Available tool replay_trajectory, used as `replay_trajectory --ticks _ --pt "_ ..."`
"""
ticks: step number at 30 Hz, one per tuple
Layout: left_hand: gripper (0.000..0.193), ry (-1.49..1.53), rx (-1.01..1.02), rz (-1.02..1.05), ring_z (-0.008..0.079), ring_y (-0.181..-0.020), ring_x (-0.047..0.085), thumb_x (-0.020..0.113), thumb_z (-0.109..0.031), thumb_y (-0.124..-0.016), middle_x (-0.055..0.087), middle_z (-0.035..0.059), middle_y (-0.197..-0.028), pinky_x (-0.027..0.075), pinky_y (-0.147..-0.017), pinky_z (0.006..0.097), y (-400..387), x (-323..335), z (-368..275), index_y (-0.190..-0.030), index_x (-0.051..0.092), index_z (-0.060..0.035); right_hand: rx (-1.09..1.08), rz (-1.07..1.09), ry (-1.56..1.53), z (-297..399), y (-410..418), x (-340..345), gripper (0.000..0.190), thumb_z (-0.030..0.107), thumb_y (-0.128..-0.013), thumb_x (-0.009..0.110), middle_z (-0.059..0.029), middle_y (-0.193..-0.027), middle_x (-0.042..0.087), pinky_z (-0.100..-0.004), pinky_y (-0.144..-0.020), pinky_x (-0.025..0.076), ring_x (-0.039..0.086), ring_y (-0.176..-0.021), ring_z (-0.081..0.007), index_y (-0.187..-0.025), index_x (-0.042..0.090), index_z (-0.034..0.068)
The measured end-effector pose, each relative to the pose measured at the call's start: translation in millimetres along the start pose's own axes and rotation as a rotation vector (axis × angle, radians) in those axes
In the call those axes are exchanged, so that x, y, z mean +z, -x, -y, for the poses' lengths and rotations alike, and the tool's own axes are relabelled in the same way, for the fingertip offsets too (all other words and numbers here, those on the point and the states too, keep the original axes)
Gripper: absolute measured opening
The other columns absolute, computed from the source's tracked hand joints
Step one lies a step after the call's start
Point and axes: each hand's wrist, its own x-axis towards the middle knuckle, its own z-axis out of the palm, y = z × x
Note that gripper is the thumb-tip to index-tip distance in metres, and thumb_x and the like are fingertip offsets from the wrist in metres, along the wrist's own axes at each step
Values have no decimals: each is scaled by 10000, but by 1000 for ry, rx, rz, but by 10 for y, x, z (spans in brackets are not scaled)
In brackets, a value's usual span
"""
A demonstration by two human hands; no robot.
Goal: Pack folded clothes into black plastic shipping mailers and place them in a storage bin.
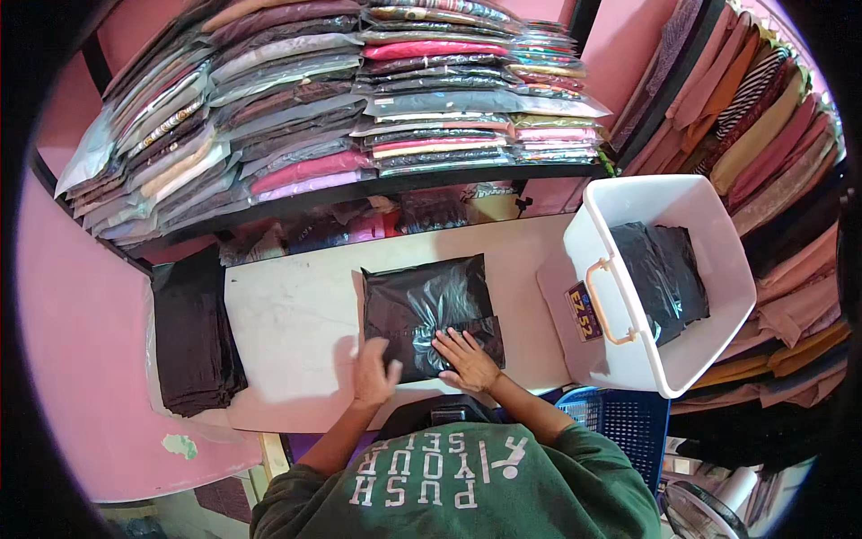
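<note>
A black plastic mailing bag lies flat on the white tabletop in front of me. My right hand rests palm down with fingers spread on the bag's lower part, near its folded flap. My left hand is at the bag's lower left corner, fingers apart and slightly blurred; whether it touches the bag I cannot tell. Light reflects off creases that fan out from beneath my right hand.
At the left lies a stack of black plastic bags. A white plastic bin at the right holds black packages. Packed garments fill the shelf behind. A blue plastic basket sits below the bin; clothes hang at the right.
</note>
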Motion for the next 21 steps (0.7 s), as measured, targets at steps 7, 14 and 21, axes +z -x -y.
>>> replay_trajectory --ticks 7,14,21 --pt "823 -400 318 543 253 -1306 197 658 -264 -687 204 99 -1418 139 -1051 466 -129 78 -168 -1360 218 -89 -2 9 -76 -240 150 -49 808 505 -746 528 -117 -1421 200 -437 -1047 154 173 -1316 -264 -1359 224 75" --pt "809 -332 243 517 221 -1301 233 642 -115 -658 222 79 -1418 138 -1063 452 -14 -27 282 -1356 234 -109 134 25 -113 -439 481 -72 817 324 -699 602 -112 -1430 166 -415 -1049 190 207 -1306 -256 -1359 194 73" --pt "628 -21 159 420 238 -1235 365 525 69 -609 439 82 -1295 206 -1044 441 -9 -77 455 -1210 486 -111 106 -221 -520 -717 579 115 593 0 -593 527 -107 -1289 431 -405 -1028 261 347 -1237 -280 -1181 473 57"
